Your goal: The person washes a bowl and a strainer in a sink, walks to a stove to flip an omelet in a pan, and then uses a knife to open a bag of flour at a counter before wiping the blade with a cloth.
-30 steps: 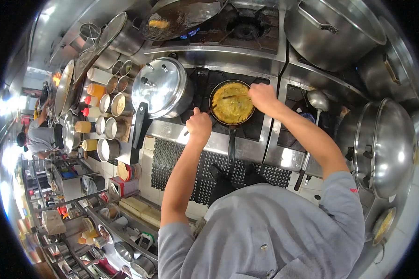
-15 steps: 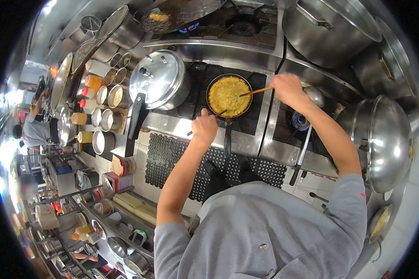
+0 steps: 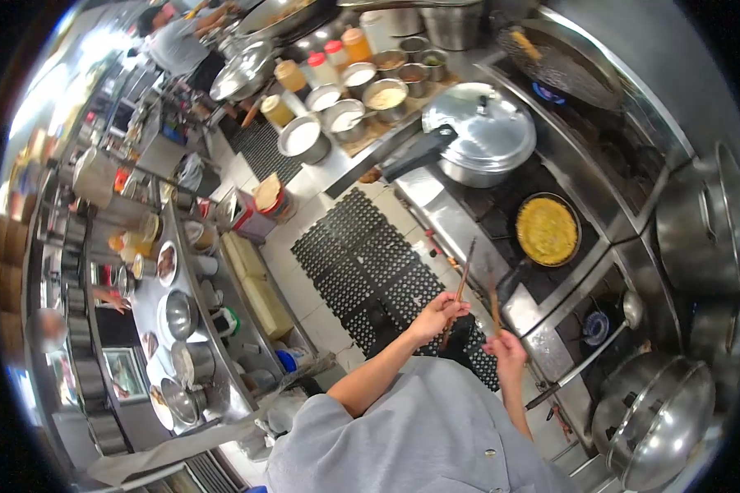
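My left hand (image 3: 438, 318) is closed around a dark chopstick (image 3: 465, 271) that points up, in front of my body. Beside it, my right hand (image 3: 508, 352) grips a lighter brown chopstick (image 3: 494, 306), also tip up. Both hands are away from the stove, over the floor and its front edge. On a burner to the right sits a small frying pan (image 3: 514, 278) with a round yellow omelette-like layer (image 3: 546, 230) filling it. Its dark handle points toward my hands.
A pressure cooker (image 3: 478, 127) stands beside the pan. A ladle (image 3: 588, 353) lies across the right burner, near a domed steel lid (image 3: 654, 419). Sauce bottles and metal pots (image 3: 304, 138) line the counter. Steel bowls (image 3: 181, 315) stand on the left shelf. Another person (image 3: 177, 45) works far off.
My hands have drawn back from the pan toward my body, and the chopsticks have left the yellow layer. The view has turned left, so the stove now appears on the right.
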A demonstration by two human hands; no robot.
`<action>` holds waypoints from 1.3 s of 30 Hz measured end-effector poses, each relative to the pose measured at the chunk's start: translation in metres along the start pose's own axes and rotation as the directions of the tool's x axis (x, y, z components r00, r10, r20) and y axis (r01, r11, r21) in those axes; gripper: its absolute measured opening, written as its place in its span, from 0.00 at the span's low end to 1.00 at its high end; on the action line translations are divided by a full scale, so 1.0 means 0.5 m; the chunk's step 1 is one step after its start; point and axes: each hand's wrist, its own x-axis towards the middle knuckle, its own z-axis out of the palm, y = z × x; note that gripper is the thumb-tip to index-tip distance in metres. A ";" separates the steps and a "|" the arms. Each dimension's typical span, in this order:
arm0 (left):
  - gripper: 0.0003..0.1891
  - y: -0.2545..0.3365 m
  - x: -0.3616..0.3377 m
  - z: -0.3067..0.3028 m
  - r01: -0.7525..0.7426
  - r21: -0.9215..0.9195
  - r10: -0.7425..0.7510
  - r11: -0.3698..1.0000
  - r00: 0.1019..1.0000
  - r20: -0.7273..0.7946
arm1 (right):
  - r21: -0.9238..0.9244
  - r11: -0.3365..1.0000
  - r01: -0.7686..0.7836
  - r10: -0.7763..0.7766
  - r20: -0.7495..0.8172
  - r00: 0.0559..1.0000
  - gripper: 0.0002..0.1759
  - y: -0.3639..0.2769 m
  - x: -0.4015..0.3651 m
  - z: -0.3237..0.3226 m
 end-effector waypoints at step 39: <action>0.13 0.037 -0.451 -0.880 0.332 -0.022 -0.202 0.943 0.519 -0.830 | 0.362 0.857 0.367 -0.057 -0.642 0.765 0.34 -0.028 0.832 0.882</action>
